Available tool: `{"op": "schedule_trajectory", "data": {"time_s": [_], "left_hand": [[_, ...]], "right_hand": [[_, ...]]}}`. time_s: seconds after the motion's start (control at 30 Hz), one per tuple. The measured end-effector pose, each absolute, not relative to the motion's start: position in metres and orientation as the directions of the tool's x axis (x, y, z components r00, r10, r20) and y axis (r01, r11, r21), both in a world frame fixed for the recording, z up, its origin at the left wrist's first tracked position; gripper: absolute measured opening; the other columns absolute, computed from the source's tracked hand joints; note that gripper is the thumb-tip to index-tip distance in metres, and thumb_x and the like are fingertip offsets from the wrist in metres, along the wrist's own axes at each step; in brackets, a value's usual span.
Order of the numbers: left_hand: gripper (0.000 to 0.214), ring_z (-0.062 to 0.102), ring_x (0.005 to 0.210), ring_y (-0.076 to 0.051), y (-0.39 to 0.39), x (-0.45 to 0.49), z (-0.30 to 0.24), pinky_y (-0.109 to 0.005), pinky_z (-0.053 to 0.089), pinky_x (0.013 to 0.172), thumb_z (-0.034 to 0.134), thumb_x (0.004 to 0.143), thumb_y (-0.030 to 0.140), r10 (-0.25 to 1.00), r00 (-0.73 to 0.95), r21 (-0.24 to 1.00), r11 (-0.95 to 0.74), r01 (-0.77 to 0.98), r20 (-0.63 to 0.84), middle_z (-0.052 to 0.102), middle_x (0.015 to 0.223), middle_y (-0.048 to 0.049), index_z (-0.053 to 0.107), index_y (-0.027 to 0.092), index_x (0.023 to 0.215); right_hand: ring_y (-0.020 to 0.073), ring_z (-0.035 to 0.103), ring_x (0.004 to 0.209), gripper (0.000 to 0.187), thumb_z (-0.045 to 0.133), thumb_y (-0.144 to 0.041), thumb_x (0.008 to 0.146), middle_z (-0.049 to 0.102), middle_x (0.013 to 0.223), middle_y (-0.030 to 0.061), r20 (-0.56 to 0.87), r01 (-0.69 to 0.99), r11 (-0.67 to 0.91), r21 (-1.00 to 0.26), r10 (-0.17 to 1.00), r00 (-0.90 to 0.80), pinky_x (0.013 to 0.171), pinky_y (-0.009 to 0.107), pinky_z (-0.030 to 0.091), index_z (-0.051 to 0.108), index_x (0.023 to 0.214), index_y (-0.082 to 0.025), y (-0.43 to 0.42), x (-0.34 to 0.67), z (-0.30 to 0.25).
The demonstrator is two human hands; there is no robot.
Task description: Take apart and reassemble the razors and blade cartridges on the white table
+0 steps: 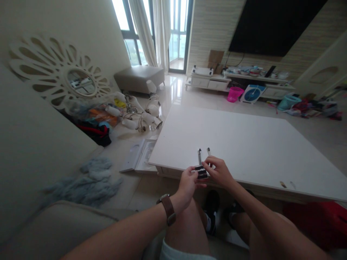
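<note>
My left hand (pixel 187 184) and my right hand (pixel 220 172) meet over the near edge of a white table (pixel 244 141). Together they pinch a small black and silver object (pixel 202 172) with pale bands, too small to name. Two thin dark-tipped prongs (pixel 203 154) stick up from it, away from me. A brown watch (pixel 167 209) sits on my left wrist. I am seated, with my bare knees and dark shoes (pixel 213 206) below the table edge.
A chandelier with white shades (pixel 141 115) lies on the floor to the left, beside an open white box (pixel 139 157) and a grey-blue rug (pixel 86 180). A TV unit (pixel 230 81), pink basket (pixel 234 94) and red cushion (pixel 322 220) are around.
</note>
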State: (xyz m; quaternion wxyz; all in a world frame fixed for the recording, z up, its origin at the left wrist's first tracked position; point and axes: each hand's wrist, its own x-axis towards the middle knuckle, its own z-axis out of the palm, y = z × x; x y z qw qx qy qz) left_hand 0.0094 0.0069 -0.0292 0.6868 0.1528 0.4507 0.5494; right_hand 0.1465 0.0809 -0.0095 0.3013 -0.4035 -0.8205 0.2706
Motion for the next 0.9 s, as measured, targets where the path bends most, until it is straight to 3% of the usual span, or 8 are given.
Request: {"op": "schedule_trajectory", "data": {"time_s": [0.57, 0.9], "left_hand": [[0.014, 0.072, 0.066, -0.019, 0.0058, 0.009, -0.0275, -0.024, 0.055, 0.05, 0.05, 0.09, 0.014, 0.894, -0.015, 0.716, 0.349, -0.605, -0.448, 0.072, 0.091, -0.0124, 0.055, 0.012, 0.102], [0.016, 0.074, 0.071, -0.021, 0.0052, 0.0075, -0.0221, -0.025, 0.056, 0.052, 0.056, 0.085, 0.012, 0.896, -0.018, 0.704, 0.335, -0.627, -0.443, 0.072, 0.094, -0.0121, 0.057, 0.013, 0.101]], "right_hand": [[0.014, 0.05, 0.064, 0.032, 0.055, -0.028, 0.093, 0.052, 0.066, 0.0002, 0.282, 0.482, 0.533, -0.695, 0.82, -0.498, 0.062, 0.027, 0.036, 0.053, 0.063, -0.018, 0.0811, 0.1463, -0.0106], [0.0133, 0.049, 0.062, 0.03, 0.055, -0.026, 0.092, 0.051, 0.065, -0.0003, 0.301, 0.49, 0.54, -0.684, 0.821, -0.485, 0.062, 0.027, 0.036, 0.054, 0.062, -0.018, 0.0821, 0.1444, -0.0104]]}}
